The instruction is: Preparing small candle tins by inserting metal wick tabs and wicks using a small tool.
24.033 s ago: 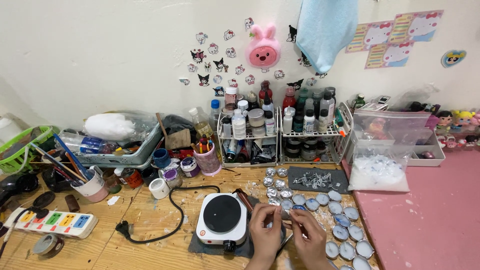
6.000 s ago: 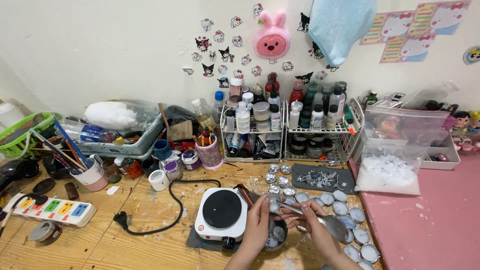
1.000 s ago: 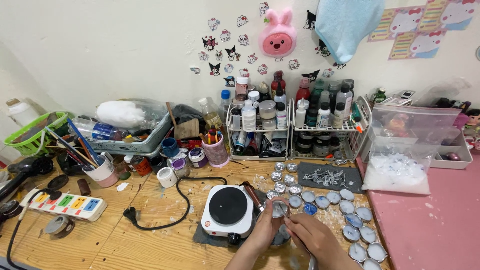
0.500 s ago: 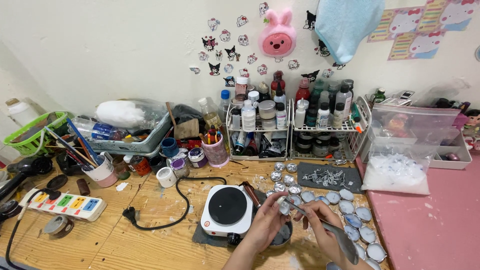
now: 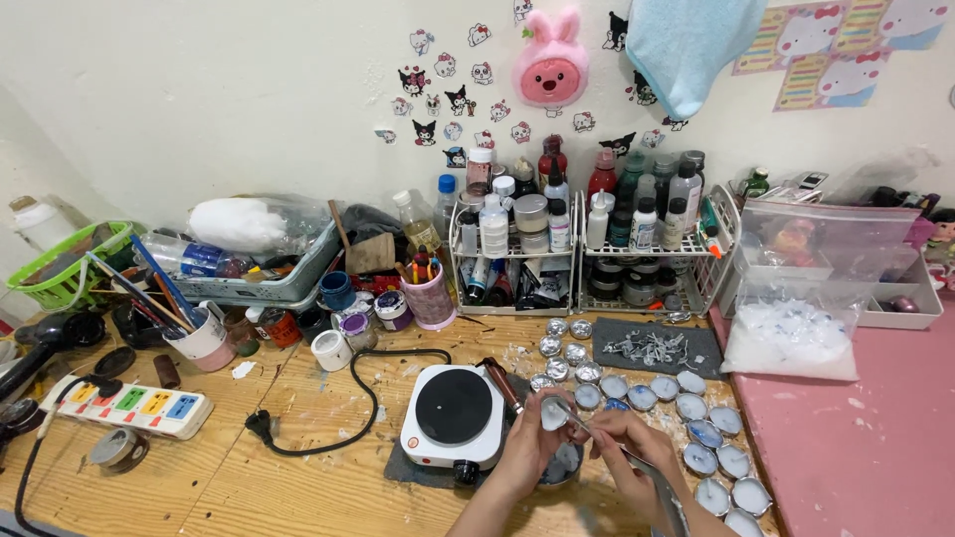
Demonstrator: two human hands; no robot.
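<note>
My left hand holds up a small round metal candle cup with whitish wax in it, just right of the white electric hot plate. My right hand grips a thin metal tool whose tip reaches to the cup's rim. Below both hands sits a dark pot, mostly hidden by them. Several filled tealight cups lie in rows on the wooden table to the right of my hands.
A wire rack of bottles and jars stands at the back. A grey mat with wick pieces, a bag of white wax, a power strip, a black cord, brush cups and a green basket surround the work spot.
My left hand has lifted the small cup up off the pot area and my right hand has brought the thin tool to it; the view shifted slightly.
</note>
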